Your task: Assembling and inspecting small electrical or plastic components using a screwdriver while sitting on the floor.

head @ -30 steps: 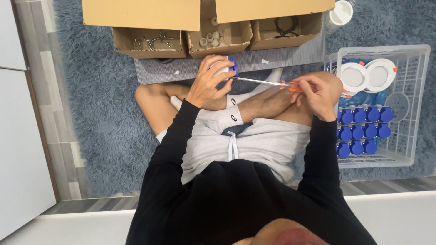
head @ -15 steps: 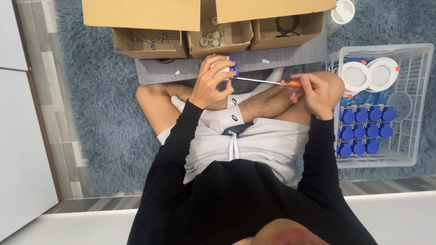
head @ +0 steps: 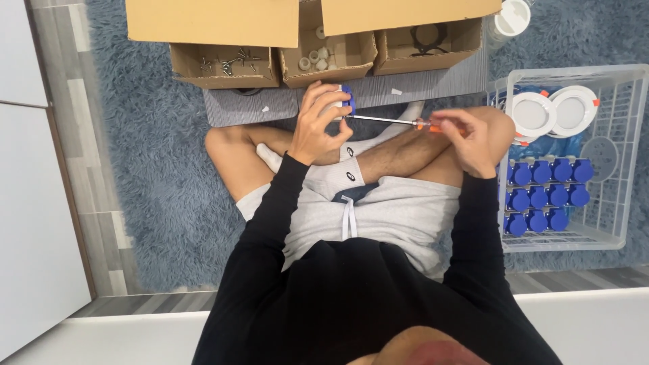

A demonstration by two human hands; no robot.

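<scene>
My left hand [head: 316,125] is curled around a small white and blue plastic part [head: 343,103], fingers clamped on it so that only its top and a blue edge show, held up over my crossed legs just below the grey ribbed mat [head: 433,84]. My right hand [head: 468,138] is pinched shut on the orange handle of a slim screwdriver [head: 405,122], thumb and fingers closed over the grip; the thin metal shaft runs toward nine o'clock and its tip meets the blue side of the part. At twelve o'clock from my hands stand three open brown cardboard boxes: one with loose dark screws [head: 226,64], one with small white rings [head: 316,57], and one with a black ring-shaped piece [head: 427,34]. At three o'clock sits a white wire basket [head: 629,142] holding round white lamp fittings [head: 533,113] and rows of blue caps [head: 541,196]. Everything rests on a shaggy blue-grey rug [head: 155,182], with pale wood flooring [head: 74,169] off at nine o'clock.
</scene>
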